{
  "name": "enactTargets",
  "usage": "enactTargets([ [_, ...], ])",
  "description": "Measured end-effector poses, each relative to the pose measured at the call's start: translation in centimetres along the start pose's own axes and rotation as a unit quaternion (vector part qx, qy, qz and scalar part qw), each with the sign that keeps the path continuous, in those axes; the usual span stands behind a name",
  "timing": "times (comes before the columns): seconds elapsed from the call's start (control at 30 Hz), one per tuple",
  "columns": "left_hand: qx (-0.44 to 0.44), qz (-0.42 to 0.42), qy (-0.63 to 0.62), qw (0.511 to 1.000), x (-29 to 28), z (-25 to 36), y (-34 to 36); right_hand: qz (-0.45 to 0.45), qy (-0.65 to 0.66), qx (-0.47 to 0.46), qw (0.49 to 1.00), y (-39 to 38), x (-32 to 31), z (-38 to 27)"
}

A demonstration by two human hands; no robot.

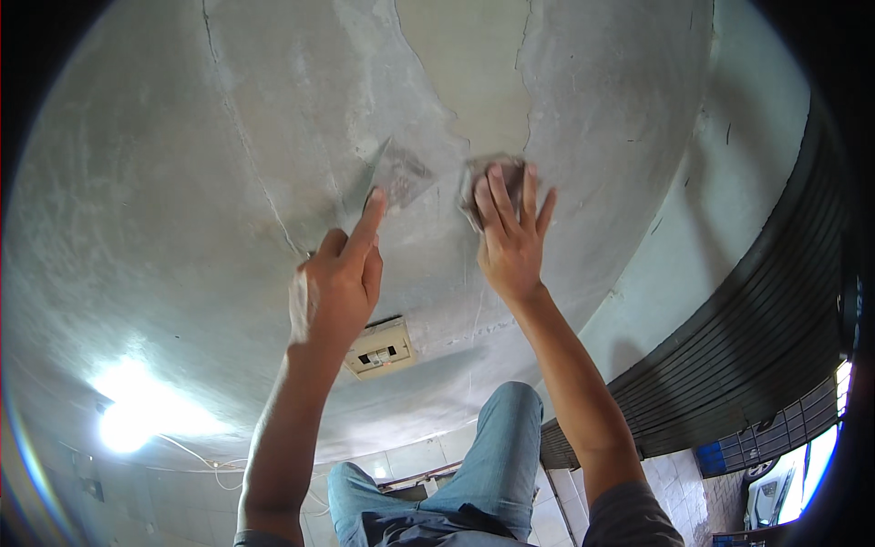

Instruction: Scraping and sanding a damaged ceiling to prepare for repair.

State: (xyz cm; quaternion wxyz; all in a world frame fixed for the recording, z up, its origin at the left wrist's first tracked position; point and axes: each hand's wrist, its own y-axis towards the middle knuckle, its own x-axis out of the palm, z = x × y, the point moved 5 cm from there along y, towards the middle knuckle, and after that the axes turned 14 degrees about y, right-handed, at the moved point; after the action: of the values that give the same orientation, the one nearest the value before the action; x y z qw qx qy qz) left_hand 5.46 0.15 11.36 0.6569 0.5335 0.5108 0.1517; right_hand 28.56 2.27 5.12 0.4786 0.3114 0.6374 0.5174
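My left hand (342,269) is closed round a putty knife, its index finger stretched along the tool. The wide grey blade (401,178) is smeared with putty and lies close to the grey wall (273,100). To its right, my right hand (515,228) holds a flat, squarish, brown-grey plate (474,178) under its spread fingers. Motion blurs the plate, so its exact kind does not show. It sits just below a paler strip (469,64) with ragged edges on the wall. The putty knife's handle is mostly hidden in my left hand.
A cream electrical box (381,349) is set in the wall below my hands. A bright lamp (128,427) with a cable glows at lower left. Dark ribbed shutter-like slats (711,337) curve along the right, and a parked car (775,497) shows beyond. A crack runs down the wall at left.
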Motion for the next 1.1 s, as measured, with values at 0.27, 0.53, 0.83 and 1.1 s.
enactTargets([
  [0.27, 0.002, 0.099, -0.013, 0.995, -2.5, -1.3, 3.9, 0.029, 0.006, -0.079, 0.996, 7.5, -0.7, -2.3],
  [0.53, -0.031, 0.008, -0.008, 0.999, 0.4, -0.2, -1.5, 0.005, -0.017, -0.044, 0.999, 1.1, -0.1, 0.1],
  [0.83, 0.022, 0.136, -0.007, 0.990, -2.5, -2.0, 5.5, 0.062, -0.024, -0.130, 0.989, 12.7, -2.1, -2.9],
  [1.1, -0.051, 0.047, -0.005, 0.998, -0.1, -1.3, -2.3, -0.021, -0.023, -0.060, 0.998, 0.4, -0.6, 0.3],
])
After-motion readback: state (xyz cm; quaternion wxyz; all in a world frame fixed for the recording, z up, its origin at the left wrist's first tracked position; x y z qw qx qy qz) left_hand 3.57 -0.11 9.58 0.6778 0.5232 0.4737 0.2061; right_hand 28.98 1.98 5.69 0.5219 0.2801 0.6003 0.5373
